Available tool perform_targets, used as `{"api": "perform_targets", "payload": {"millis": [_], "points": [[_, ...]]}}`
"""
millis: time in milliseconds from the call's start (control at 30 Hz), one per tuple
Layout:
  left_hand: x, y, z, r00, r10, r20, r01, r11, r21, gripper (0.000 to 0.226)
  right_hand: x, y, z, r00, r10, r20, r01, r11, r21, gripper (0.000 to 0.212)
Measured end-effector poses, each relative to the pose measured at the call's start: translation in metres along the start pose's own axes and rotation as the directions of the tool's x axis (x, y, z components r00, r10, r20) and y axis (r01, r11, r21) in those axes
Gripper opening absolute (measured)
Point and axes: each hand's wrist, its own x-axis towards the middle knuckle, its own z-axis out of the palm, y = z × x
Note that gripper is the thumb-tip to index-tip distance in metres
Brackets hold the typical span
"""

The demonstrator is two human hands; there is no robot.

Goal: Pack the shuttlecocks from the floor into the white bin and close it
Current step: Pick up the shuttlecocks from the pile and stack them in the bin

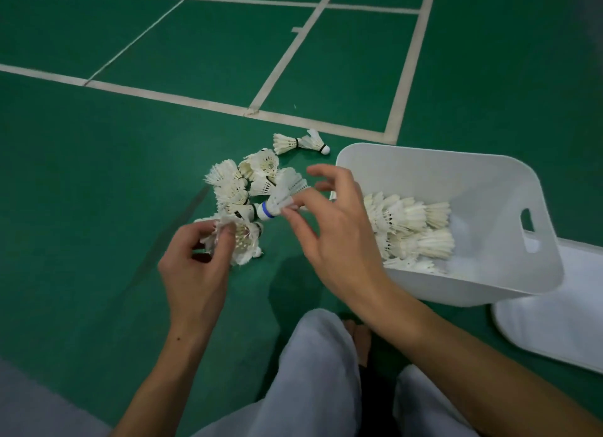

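Bin [434, 175] open, shuttlecocks [411, 228] inside; lid [561, 322] beside it. Left of bin: right hand [329, 228] pinches blue-banded shuttlecock [280, 198]; left hand [195, 260] grips feathers at pile [241, 188].

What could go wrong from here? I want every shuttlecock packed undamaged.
1. The left hand grips a bunch of shuttlecocks by their feathers, which may get crushed.
2. The right hand only pinches the blue-banded shuttlecock, so it could drop short of the white bin.
3. The stray pair lies apart from the pile and might be overlooked.
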Motion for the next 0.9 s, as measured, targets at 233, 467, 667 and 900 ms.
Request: {"api": "perform_targets", "payload": {"millis": [233,467,667,900], "points": [[0.008,0.058,0.045,0.96,0.226,0.166,-0.213,0.973,-0.094,0.01,-0.006,0.055,-0.086,0.943,0.247,-0.224,-0.239,0.969,0.061,0.013],[0.015,0.101,0.118,0.818,0.448,0.361,-0.416,0.894,-0.166,0.002,-0.025,0.126,-0.136,0.814,0.53,-0.238,-0.554,0.831,-0.042,0.013],[0.023,0.103,0.174,0.654,0.465,0.597,-0.556,0.83,-0.037,0.02,-0.013,0.172,-0.133,0.775,0.619,-0.129,-0.621,0.705,-0.343,0.019],[0.025,0.096,0.202,0.614,0.285,0.736,-0.591,0.784,0.19,0.017,0.01,0.209,-0.105,0.641,0.762,0.087,-0.738,0.644,-0.2,0.019]]}}
